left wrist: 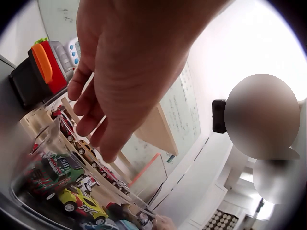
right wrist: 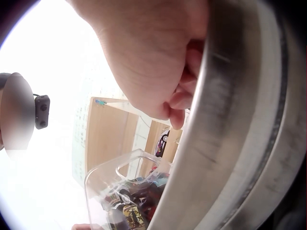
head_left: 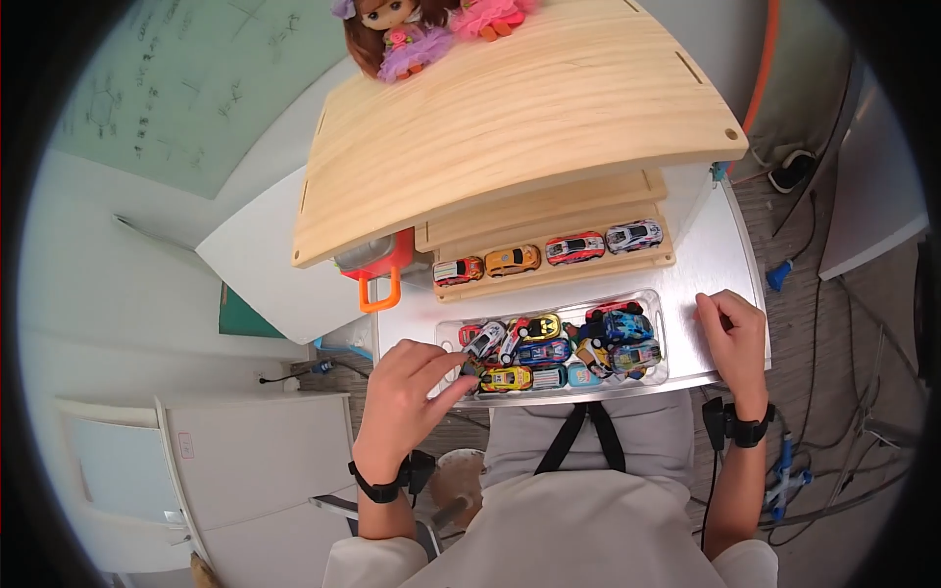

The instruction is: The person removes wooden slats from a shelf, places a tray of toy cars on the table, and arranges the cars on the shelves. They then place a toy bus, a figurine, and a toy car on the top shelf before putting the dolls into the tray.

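Note:
My left hand (head_left: 404,397) is over the left end of a clear plastic bin (head_left: 661,338) of toy cars. Its thumb and fingers are apart, beside a dark green car (head_left: 470,370). In the left wrist view the hand (left wrist: 129,81) is above the green car (left wrist: 64,167) and a yellow car (left wrist: 81,203), with nothing visibly gripped. My right hand (head_left: 731,338) rests at the table's right side, fingers loosely curled and empty. The right wrist view has this hand (right wrist: 148,62) by the metal table edge, near the bin (right wrist: 88,184).
Behind the bin, several cars, including an orange one (head_left: 512,260), stand in a row on a wooden stand (head_left: 549,279) beneath a wooden top (head_left: 510,127). A red case with an orange handle (head_left: 380,292) is at the left. Dolls (head_left: 417,44) are on the top.

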### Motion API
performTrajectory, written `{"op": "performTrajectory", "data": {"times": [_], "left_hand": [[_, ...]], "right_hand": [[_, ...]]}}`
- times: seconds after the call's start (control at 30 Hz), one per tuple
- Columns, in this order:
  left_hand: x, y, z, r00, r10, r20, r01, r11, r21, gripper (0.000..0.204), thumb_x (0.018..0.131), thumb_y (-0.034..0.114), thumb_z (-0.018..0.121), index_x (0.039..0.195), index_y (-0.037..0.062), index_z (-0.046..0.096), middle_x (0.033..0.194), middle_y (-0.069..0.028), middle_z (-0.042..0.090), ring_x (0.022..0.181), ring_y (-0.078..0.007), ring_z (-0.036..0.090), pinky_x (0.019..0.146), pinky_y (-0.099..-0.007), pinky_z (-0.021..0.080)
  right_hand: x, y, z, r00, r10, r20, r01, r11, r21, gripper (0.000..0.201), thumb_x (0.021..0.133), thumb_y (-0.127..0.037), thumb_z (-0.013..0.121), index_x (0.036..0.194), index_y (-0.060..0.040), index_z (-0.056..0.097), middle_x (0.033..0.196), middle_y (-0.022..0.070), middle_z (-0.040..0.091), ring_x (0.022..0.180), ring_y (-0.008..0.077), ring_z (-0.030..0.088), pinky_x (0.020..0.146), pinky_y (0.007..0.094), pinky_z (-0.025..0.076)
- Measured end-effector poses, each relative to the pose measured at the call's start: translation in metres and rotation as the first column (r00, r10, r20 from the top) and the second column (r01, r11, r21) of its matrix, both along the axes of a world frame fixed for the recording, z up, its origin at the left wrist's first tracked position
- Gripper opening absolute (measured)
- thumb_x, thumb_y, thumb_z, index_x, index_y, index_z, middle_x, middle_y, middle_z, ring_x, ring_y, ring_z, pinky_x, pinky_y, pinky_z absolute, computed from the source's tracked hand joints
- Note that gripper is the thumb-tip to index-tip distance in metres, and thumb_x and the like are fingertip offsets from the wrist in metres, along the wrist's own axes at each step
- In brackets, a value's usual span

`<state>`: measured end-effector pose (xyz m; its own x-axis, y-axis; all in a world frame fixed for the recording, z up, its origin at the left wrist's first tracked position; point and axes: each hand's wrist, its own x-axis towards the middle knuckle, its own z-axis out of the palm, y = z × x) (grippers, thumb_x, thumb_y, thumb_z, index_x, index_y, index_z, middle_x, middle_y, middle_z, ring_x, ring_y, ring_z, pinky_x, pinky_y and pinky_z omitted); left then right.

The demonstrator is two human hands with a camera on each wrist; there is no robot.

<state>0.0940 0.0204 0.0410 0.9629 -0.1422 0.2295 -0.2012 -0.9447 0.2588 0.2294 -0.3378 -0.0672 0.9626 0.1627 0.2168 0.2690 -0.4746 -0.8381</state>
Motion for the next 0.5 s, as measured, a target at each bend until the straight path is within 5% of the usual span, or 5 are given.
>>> {"op": "performTrajectory", "data": {"times": [0.13,0.5], "left_hand": [[0.009,-0.004,0.0,0.991,-0.028,-0.133,0.05,0.985,0.164,0.03,0.077,0.019,0.088,0.1,0.0041,0.077,0.086,-0.0082,0.069,0.084,-0.0275,0.064,0.073,-0.0379,0.054],[0.008,-0.015,-0.001,0.98,-0.001,-0.2,0.004,1.0,0.014,0.028,0.083,0.013,0.083,0.108,0.0051,0.074,0.102,-0.0091,0.072,0.094,-0.0297,0.069,0.081,-0.0409,0.058]], "right_hand": [[-0.003,-0.001,0.001,1.0,-0.012,0.014,0.012,1.0,0.012,0.021,0.097,-0.01,0.071,0.082,0.0044,0.071,0.071,0.0078,0.067,0.059,0.0127,0.054,0.055,0.0285,0.041],[-0.002,-0.002,0.0,1.0,0.002,0.01,-0.002,1.0,-0.002,0.02,0.096,-0.011,0.071,0.082,0.0033,0.072,0.071,0.0086,0.067,0.058,0.0139,0.055,0.055,0.0291,0.041]]}}
